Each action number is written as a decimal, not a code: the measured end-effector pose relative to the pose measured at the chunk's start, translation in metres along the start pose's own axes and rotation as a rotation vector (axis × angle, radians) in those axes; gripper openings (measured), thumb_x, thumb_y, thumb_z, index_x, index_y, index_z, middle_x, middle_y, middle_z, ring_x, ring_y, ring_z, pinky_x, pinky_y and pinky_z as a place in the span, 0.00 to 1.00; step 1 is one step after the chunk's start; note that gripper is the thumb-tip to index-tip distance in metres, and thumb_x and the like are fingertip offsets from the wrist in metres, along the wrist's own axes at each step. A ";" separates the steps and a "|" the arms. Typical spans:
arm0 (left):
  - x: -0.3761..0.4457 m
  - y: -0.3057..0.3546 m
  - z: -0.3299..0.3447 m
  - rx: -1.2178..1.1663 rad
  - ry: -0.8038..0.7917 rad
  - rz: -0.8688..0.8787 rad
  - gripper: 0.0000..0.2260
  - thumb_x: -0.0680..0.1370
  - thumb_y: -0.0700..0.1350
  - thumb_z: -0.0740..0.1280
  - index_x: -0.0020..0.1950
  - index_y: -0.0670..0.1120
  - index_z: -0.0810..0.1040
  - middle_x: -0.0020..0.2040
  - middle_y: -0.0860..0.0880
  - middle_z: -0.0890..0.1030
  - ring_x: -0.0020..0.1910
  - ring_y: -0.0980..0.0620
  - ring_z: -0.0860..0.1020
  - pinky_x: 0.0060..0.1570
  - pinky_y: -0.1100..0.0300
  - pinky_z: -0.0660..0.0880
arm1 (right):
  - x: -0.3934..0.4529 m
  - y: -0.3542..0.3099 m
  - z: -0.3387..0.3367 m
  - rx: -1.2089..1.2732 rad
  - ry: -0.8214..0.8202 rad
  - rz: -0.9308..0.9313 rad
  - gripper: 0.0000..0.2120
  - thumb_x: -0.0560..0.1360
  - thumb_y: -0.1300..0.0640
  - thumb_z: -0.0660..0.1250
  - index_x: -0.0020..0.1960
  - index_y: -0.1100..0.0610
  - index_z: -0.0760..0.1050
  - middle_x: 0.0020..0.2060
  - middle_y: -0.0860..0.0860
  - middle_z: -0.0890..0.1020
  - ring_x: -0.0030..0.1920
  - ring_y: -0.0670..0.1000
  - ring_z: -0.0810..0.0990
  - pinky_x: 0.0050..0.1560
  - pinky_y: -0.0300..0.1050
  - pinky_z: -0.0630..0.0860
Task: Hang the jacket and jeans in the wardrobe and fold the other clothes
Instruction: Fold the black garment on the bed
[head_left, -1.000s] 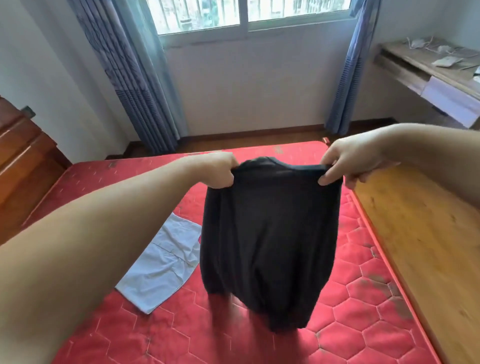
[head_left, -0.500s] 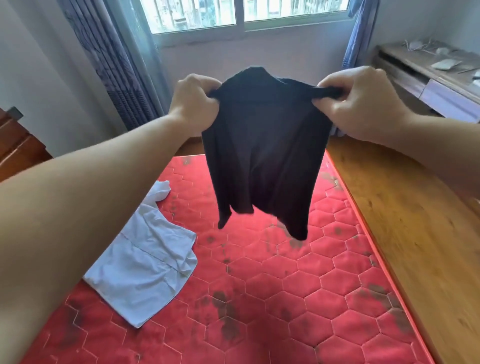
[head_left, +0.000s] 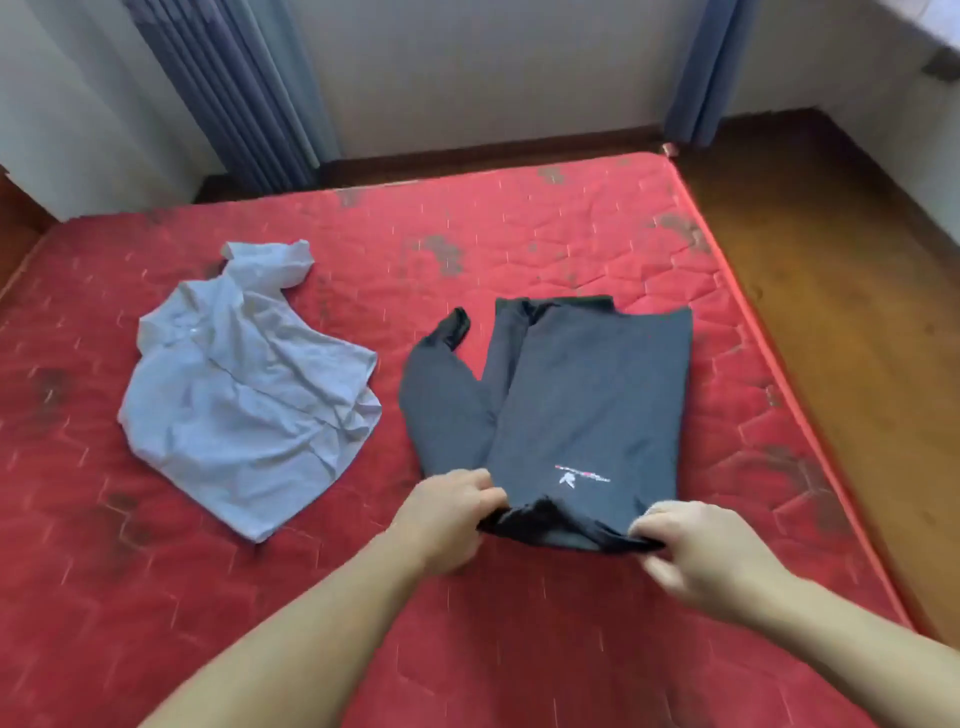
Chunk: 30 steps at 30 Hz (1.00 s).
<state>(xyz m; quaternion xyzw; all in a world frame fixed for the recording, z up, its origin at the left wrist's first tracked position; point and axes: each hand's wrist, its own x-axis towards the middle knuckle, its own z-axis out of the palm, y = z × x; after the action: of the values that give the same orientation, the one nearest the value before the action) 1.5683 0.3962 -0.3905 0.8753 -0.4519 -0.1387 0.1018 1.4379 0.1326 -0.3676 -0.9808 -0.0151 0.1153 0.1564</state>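
Note:
A black shirt (head_left: 582, 395) with a small white and red logo lies spread on the red mattress (head_left: 519, 249), its near edge towards me and one sleeve sticking out to the left. My left hand (head_left: 447, 512) pinches the near left corner of that edge. My right hand (head_left: 691, 545) pinches the near right corner. A crumpled light blue shirt (head_left: 244, 389) lies unfolded on the mattress to the left of the black one, apart from it.
Wooden floor (head_left: 831, 270) runs along the mattress's right side. Blue-grey curtains (head_left: 234, 88) hang at the back wall, with a second curtain (head_left: 701, 67) at the back right. Bare mattress surrounds both garments.
The black shirt was held up in the air by both hands; now it lies flat on the mattress with both hands still gripping its near edge. The view has tipped down.

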 end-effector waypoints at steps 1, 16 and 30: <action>-0.011 0.004 0.035 0.021 -0.097 -0.018 0.12 0.68 0.41 0.65 0.49 0.52 0.77 0.45 0.49 0.77 0.45 0.43 0.79 0.36 0.54 0.71 | -0.009 0.003 0.037 -0.013 -0.099 0.015 0.19 0.66 0.44 0.53 0.43 0.49 0.79 0.39 0.45 0.80 0.43 0.50 0.81 0.37 0.45 0.73; -0.110 0.045 0.273 -0.016 -0.539 -0.204 0.17 0.75 0.38 0.59 0.61 0.52 0.70 0.55 0.47 0.73 0.56 0.43 0.74 0.47 0.53 0.62 | -0.103 -0.015 0.277 -0.186 -0.609 0.013 0.11 0.77 0.50 0.59 0.57 0.51 0.69 0.56 0.50 0.74 0.56 0.57 0.78 0.46 0.49 0.68; -0.044 -0.043 0.237 -0.765 0.232 -1.163 0.23 0.77 0.44 0.66 0.71 0.47 0.68 0.65 0.47 0.72 0.64 0.48 0.72 0.64 0.56 0.68 | -0.009 -0.037 0.238 0.140 -0.470 0.143 0.11 0.75 0.41 0.59 0.45 0.48 0.70 0.49 0.44 0.78 0.50 0.49 0.78 0.47 0.44 0.72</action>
<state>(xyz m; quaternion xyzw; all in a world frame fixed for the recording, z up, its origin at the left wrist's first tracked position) 1.4968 0.4444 -0.6198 0.8869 0.1833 -0.2256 0.3590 1.3741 0.2391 -0.5744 -0.9125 0.0263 0.3515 0.2078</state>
